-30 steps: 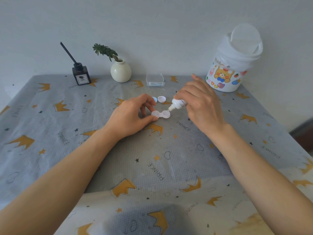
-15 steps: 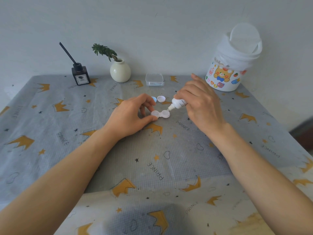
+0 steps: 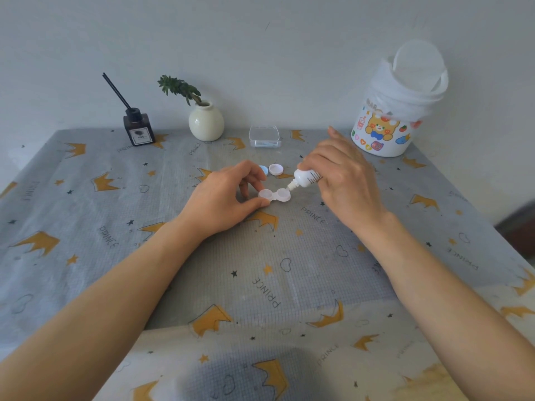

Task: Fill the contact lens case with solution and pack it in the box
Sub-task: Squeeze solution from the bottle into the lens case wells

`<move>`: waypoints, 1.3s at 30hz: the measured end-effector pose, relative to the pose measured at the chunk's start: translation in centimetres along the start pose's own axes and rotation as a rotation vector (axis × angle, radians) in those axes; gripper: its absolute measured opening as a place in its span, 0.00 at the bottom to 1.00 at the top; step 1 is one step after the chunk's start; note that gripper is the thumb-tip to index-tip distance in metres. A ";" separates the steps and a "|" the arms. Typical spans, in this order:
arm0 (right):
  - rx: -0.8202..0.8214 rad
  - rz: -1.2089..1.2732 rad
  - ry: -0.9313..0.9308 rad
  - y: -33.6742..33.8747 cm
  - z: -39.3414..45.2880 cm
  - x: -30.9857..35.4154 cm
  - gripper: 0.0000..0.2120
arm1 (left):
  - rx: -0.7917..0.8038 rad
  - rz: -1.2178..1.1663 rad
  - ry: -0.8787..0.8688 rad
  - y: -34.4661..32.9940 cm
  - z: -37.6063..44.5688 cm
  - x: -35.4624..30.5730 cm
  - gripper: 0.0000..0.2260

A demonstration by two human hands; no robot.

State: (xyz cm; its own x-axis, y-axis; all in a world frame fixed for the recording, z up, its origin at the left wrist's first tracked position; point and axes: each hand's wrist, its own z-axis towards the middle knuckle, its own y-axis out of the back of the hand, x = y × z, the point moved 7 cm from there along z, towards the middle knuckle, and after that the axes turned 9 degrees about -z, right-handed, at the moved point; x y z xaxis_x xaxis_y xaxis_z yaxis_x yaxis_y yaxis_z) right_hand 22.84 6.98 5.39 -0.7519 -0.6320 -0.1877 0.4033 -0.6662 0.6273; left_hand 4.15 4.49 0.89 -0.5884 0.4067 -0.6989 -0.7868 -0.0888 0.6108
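At the far left rear of the table, near its back edge, stands a dark diffuser bottle with black sticks, and just to its right a cream vase holding a green sprig. The broad stretch of crown-printed cloth in front of these two, out to the left edge, lies open.

The left hand rests on the cloth near the middle, thumb and fingers curled round the left cup of the lens case, pinching it in place. The case lies flat, both cups uncapped. Just behind the hand sit two loose caps, a blue cap partly hidden by the fingers and a white cap beside it. Further back, near the rear edge, is the clear box, well apart from the case.

The right hand grips the small solution bottle, tilted with its nozzle down over the right cup of the case; whether the tip touches the rim cannot be told.

At the right rear stands a white tub with a bear sticker, close to the back edge. Open cloth runs from the right hand to the right edge and across the whole near side.
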 end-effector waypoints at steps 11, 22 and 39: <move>0.200 0.030 -0.059 -1.2 -0.4 0.0 0.20 | -0.010 -0.013 0.010 -0.1 -0.1 0.1 0.16; 0.123 0.031 -0.004 -0.3 0.5 1.6 0.21 | -0.011 -0.019 0.016 -0.1 0.0 0.2 0.16; -0.031 -0.111 0.207 -0.5 1.8 3.6 0.15 | -0.016 -0.025 0.011 -0.2 0.1 0.3 0.16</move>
State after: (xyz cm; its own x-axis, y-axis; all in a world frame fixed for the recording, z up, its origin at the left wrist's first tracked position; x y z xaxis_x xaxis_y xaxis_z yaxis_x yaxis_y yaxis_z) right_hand 19.01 5.72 5.72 -0.6706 -0.6197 -0.4078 0.3421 -0.7461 0.5713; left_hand 4.14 4.74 0.62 -0.5706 0.3988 -0.7179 -0.8041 -0.0936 0.5870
